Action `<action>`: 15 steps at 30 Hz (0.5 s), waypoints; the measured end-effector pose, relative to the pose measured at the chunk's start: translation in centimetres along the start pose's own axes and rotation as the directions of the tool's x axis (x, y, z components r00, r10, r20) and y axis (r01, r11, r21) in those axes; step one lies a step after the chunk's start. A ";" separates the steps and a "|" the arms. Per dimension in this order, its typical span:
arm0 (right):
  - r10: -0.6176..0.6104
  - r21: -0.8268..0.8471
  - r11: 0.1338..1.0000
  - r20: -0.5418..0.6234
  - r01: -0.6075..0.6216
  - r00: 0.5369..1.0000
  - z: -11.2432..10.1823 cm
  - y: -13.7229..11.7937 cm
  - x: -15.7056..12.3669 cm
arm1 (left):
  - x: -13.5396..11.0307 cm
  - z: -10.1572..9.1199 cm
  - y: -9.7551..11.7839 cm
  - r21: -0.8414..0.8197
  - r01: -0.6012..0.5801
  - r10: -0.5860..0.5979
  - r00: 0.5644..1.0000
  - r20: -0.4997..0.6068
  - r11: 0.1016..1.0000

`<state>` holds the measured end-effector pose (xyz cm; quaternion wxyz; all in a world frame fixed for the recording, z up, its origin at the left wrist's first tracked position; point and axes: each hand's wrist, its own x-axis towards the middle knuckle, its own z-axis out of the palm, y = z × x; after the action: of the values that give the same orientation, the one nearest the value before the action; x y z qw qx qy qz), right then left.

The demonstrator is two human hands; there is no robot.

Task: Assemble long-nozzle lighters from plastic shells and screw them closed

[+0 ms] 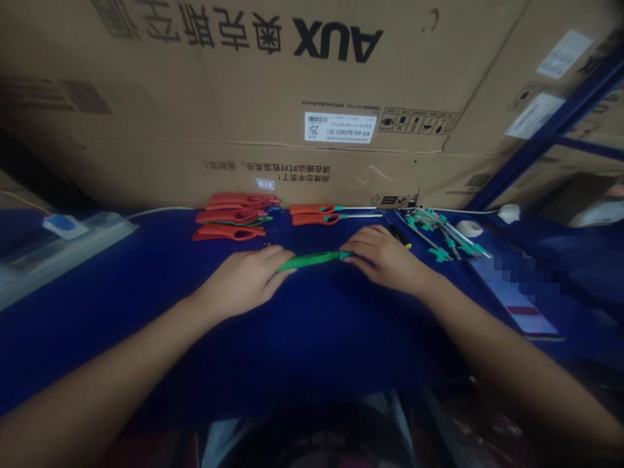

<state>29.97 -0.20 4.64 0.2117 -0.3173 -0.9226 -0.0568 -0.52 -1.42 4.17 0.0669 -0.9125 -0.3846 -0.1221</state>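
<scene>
A long green part [312, 259] lies across the blue table [146, 279] in front of me, held at both ends. My left hand [246, 278] is closed on its left end. My right hand [383, 255] pinches its right end with bent fingers. Just behind the hands lie several red-handled tools [234, 216], stacked at the left, and two more red-handled ones with metal shafts [331, 214] in the middle.
A pile of thin metal pieces with teal fittings [441, 237] lies at the right rear, with two white round objects [468, 227] beyond. Large AUX cardboard boxes [312, 97] wall off the back. A clear plastic tray [58, 244] sits at far left.
</scene>
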 end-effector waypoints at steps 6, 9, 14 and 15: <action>0.017 0.150 0.988 0.033 -0.021 0.999 1.0 -1.2 0.0 | -0.4 0.9 1.0 -0.002 -0.064 0.063 0.995 -0.080 0.998; 0.024 0.237 0.970 0.094 -0.046 0.995 1.2 -1.4 0.0 | -0.5 1.2 1.0 0.041 -0.122 0.125 0.988 -0.091 0.992; 0.082 0.440 0.885 0.169 -0.149 0.982 0.9 -2.0 0.1 | -0.7 0.9 0.8 0.142 -0.215 0.230 0.969 -0.093 0.966; 0.103 0.466 0.867 0.175 -0.175 0.979 0.8 -2.1 0.2 | -0.7 0.9 0.9 0.147 -0.219 0.234 0.967 -0.099 0.965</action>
<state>28.32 -1.57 4.09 0.2199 -0.3240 -0.8955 0.2115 -0.21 -2.29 3.12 0.1638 -0.9354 -0.2805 -0.1399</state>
